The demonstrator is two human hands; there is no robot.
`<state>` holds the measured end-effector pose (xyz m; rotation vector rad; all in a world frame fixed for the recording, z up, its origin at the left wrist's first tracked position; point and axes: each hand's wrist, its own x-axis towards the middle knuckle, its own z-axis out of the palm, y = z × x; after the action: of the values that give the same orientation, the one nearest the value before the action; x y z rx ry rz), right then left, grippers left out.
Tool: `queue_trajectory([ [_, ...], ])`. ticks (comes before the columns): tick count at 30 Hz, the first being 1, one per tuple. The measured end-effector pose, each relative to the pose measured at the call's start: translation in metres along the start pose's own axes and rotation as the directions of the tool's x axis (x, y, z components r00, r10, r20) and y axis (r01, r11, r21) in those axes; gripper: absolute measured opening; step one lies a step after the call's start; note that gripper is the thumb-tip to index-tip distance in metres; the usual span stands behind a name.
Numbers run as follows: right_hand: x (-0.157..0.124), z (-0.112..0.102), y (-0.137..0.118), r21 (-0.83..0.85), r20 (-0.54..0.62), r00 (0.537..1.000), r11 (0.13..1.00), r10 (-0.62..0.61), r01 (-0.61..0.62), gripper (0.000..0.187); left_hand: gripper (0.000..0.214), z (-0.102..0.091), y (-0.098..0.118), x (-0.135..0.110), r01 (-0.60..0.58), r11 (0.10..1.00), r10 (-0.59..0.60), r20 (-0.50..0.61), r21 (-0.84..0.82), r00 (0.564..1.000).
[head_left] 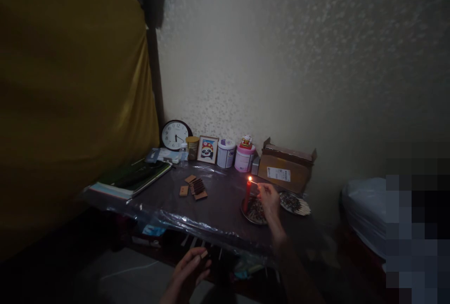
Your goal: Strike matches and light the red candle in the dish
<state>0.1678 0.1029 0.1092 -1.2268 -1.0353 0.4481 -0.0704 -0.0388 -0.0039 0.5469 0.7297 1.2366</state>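
My right hand (269, 201) pinches a thin match (253, 182), its tip at the small flame on top of a red candle (247, 196). The candle stands upright on a round plate (242, 211) strewn with small dark bits. Below the table's front edge, my left hand (188, 271) is closed around a small brown matchbox (204, 254), mostly hidden by the fingers. Just right of my right hand, a second plate (283, 207) bears dark bits and a row of pale sticks. Small brown boxes and dark sticks (198, 187) lie mid-table.
Along the wall stand a clock (176, 135), a framed panda picture (207, 149), a white tub (226, 154), a pink tub (244, 159) and a cardboard box (286, 166). A green book (137, 177) lies left on the plastic-covered table (218, 205). At far right is a pixelated patch.
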Motion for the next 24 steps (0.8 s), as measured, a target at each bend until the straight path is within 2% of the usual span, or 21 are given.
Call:
queue_trajectory([
  [7, -0.0019, 0.0000, -0.0021, -0.020, -0.004, 1.000, 1.000, 0.007, -0.007, 0.022, 0.027, 0.0054, 0.0021, -0.0032, -0.017, 1.000, 0.018, -0.041, 0.017, 0.999],
  [17, -0.0058, -0.0013, -0.0051, -0.045, -0.017, 1.000, 0.999, 0.007, -0.008, 0.019, 0.025, -0.0001, -0.0003, -0.0006, -0.005, 1.000, 0.005, 0.016, 0.003, 1.000],
  [24, -0.0047, -0.0013, -0.0068, -0.031, -0.010, 1.000, 1.000, 0.003, -0.003, 0.018, 0.022, 0.0001, -0.0002, -0.0012, -0.022, 1.000, 0.022, -0.001, -0.013, 1.000],
])
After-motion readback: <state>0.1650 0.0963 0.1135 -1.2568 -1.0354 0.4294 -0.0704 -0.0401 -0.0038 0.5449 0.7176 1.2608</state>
